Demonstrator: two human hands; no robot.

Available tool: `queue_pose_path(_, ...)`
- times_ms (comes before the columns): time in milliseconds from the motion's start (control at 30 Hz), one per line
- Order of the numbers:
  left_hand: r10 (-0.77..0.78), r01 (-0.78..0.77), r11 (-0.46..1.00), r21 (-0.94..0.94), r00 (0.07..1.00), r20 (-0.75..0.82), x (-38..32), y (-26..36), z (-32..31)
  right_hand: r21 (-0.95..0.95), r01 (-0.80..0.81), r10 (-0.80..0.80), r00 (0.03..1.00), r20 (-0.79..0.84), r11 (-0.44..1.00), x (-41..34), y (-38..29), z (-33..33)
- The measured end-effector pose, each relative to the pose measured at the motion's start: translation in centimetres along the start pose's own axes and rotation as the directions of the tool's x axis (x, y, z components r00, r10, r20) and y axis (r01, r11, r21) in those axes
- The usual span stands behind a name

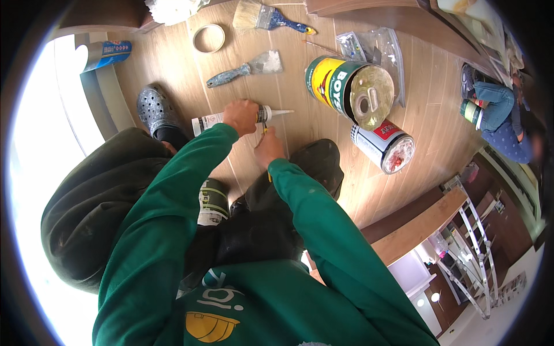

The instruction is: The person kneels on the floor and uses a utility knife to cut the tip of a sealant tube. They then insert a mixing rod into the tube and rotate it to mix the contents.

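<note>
My left hand [241,117] is wrapped around the middle of a sealant cartridge [207,123], which lies level close to the floor. The cartridge's white tapered nozzle [282,112] points to the right. My right hand [269,148] grips a slim hand tool with a yellow handle [270,177]. Its dark thin end reaches the cartridge near the nozzle's base; my fingers hide most of the tool, so its exact kind is unclear. Beyond my left hand, a putty knife [244,71] with a worn handle and a white-smeared blade lies on the floor.
A roll of masking tape [208,39] and a wide paintbrush [270,18] lie farther off. To the right are an opened paint can [333,82], a second can [376,142] and clear plastic bags [389,56]. A blue can [114,52] is at left. Another person [497,104] and a ladder [476,242] appear far right.
</note>
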State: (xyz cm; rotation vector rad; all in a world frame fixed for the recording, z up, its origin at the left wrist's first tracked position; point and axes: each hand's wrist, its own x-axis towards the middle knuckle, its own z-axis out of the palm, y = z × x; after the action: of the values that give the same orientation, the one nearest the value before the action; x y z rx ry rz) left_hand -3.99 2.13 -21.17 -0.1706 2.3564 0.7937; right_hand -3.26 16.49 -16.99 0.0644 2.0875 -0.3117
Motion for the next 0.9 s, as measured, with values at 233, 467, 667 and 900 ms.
queue_pose_path(233,-0.027,0.027,1.0,0.0,0.998,0.061,0.4,0.2,0.0,0.045,0.049,-0.045,0.996,-0.076,0.998,-0.1,0.5,0.8)
queue_pose_path(467,-0.093,0.096,0.995,-0.014,0.986,0.14,0.9,0.6,-0.9,0.038,0.047,-0.043,0.994,-0.096,0.998,-0.5,0.3,0.7)
queue_pose_path(667,-0.196,0.203,0.977,-0.066,0.976,0.098,-1.4,1.7,-1.7,0.035,0.153,-0.15,0.986,-0.07,0.988,-1.2,1.1,-0.9)
queue_pose_path(900,-0.15,0.1,0.986,-0.133,0.882,-0.447,-7.5,8.1,-10.7,0.081,0.556,-0.491,0.785,-0.379,0.827,-8.6,-0.9,-10.3)
